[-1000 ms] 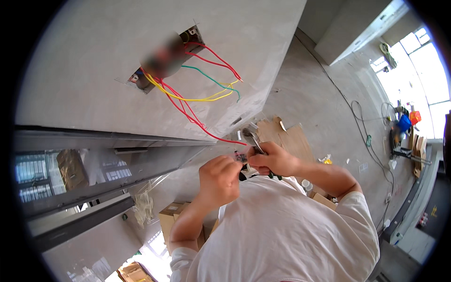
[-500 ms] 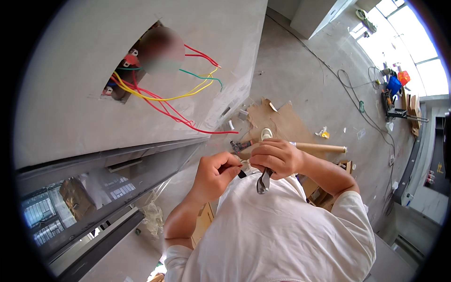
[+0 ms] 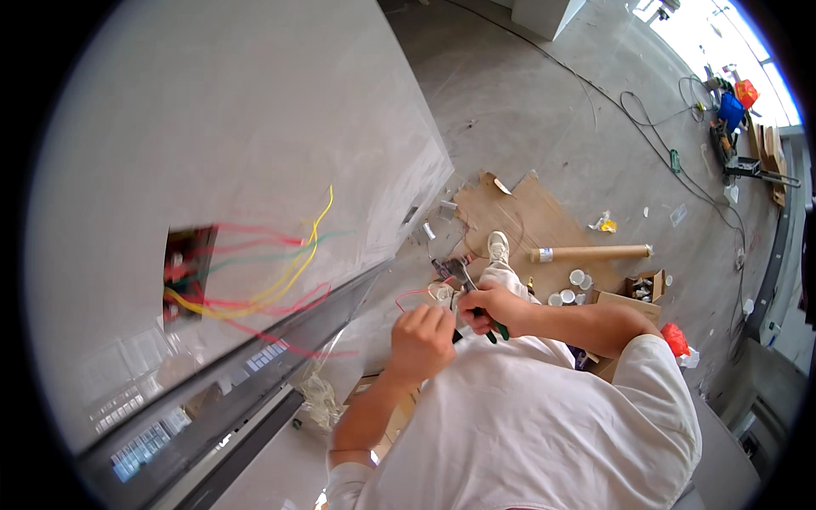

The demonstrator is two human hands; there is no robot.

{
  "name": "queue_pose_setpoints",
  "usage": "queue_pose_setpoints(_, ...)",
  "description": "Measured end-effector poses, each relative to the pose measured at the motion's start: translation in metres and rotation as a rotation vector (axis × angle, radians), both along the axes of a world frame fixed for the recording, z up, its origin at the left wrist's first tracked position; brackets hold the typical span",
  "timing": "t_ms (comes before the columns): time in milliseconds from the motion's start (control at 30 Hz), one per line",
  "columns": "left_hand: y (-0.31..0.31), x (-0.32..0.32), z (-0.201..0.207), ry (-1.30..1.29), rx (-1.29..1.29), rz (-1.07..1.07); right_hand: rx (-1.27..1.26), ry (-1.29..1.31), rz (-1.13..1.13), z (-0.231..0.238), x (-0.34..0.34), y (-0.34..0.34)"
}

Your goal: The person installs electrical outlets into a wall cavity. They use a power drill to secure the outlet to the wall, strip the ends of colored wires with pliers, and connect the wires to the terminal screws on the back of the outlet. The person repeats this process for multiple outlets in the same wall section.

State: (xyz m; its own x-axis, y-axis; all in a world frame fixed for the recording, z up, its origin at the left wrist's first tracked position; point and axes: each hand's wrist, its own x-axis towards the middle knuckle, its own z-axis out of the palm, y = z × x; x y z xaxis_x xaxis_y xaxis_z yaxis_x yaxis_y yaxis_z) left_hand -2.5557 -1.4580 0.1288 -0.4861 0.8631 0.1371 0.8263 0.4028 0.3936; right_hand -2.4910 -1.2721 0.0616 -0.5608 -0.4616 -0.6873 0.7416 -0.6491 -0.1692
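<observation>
Your right hand (image 3: pixel 495 308) clenched round green-handled pliers (image 3: pixel 466 285), jaws up near red wire (image 3: pixel 415 295) end. Your left hand (image 3: pixel 422 342) pinches same wire, fingers closed. Wire runs back to wall box (image 3: pixel 189 268) with yellow, green, red leads. Step looks like stripping or trimming wire tip. Next move likely needs steady grip and jaws set square on wire.

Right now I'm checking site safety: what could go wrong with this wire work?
The right hand holds pliers close to the left hand pinching a red wire, so a slip might nip fingers. Loose coloured wires hang from the wall box and might snag. Small white parts scattered on the floor might cause a stumble.
</observation>
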Motion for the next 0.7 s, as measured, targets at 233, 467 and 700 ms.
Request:
queue_pose_setpoints(233,0.014,-0.008,-0.105,-0.028,-0.16,-0.099,-0.301,-0.44,0.187,-0.112,-0.005,0.035)
queue_pose_setpoints(467,-0.067,-0.039,-0.345,-0.361,-0.394,0.57,0.991,0.182,0.496,-0.379,-0.011,0.057)
queue_pose_setpoints(700,-0.113,-0.023,-0.697,-0.477,-0.652,0.587,1.272,-0.201,0.716,-0.729,-0.061,0.055)
